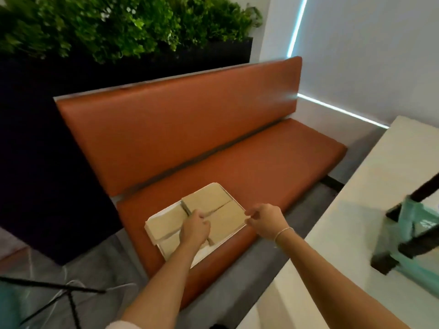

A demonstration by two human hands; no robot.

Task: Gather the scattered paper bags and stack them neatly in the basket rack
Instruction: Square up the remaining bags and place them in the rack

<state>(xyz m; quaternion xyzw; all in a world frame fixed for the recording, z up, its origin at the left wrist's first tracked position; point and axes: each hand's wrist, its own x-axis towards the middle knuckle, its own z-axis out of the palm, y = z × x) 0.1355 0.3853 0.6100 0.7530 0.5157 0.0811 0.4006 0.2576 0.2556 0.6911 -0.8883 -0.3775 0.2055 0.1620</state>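
Several stacks of flat brown paper bags (205, 198) lie side by side on a white tray (202, 257) on the orange bench seat. My left hand (194, 227) reaches down into the gap between the stacks, fingers curled around the edge of one stack. My right hand (264, 222) is at the tray's right side, with finger and thumb pinching the corner of the right stack of bags (225, 222). At the right, a black-framed rack with teal panels (415, 222) stands on the white table.
The orange bench (213, 129) has a tall backrest, with a dark planter wall (35, 138) and green plants (118, 24) behind it. A white table (356, 210) runs along the right. A black wire chair frame (59, 293) stands at the lower left on the grey floor.
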